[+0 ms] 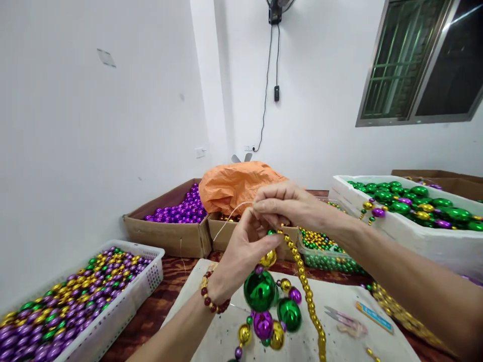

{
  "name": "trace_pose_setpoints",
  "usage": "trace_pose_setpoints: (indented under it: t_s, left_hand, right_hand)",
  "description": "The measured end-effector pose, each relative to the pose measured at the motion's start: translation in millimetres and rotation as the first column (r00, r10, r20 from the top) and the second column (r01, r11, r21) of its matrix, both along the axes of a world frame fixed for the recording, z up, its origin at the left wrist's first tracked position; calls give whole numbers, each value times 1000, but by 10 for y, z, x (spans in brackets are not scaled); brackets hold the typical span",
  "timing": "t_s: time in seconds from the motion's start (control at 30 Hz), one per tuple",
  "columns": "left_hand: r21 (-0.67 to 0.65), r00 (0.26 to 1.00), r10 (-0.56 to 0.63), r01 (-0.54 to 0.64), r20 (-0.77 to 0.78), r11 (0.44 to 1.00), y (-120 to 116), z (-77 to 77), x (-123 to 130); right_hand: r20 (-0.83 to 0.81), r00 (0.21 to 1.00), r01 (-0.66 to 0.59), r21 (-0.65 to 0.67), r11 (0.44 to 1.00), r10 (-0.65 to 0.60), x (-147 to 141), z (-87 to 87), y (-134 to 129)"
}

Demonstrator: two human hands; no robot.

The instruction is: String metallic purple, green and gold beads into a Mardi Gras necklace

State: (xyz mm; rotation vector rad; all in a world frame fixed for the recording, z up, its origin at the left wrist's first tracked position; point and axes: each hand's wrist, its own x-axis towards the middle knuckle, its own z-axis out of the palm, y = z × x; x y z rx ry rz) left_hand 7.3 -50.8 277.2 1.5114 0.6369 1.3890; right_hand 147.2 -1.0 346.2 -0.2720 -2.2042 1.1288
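Both hands are raised together above a pale board [211, 347]. My left hand [247, 251], with a beaded bracelet at its wrist, has its fingers closed at the top of a bead strand [260, 291] of large green, purple and gold balls. Pinched close beside it, my right hand [283, 203] grips a thin white string [234, 210], whose loose end curves down to the left. A gold bead chain [306, 286] hangs from just under the right hand. The exact point where string and beads meet is hidden by the fingers.
Scissors [345, 321] and a blue-orange packet [374, 317] lie on the board's right. Bead-filled containers stand around: a white basket [149, 266] left, a cardboard box [169, 236] behind, a clear tub [320, 256] and a white foam box [407, 246] right. An orange bag [234, 183] is behind the hands.
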Motion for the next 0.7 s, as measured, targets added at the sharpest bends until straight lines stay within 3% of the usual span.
trace_pose_setpoints:
  t_s: [0.2,0.33,0.6,0.7]
  left_hand:
    - [-108,970,210,-224,-124,969,-59,-539,75]
    - [-228,972,189,-217,-137,949,-149,-801,94]
    - [-316,974,184,-216,-128,924,-170,-1021,25]
    - [-360,968,223,-249,-112,899,-123,-1125,-32]
  right_hand:
    - [45,991,131,-199,971,-125,30,-686,28]
    - [35,978,208,-330,921,-208,21,-1016,3]
    - [60,959,273,-433,859,-275,-121,-1434,96]
    - [35,967,236,-506,829,-254,-194,-1544,148]
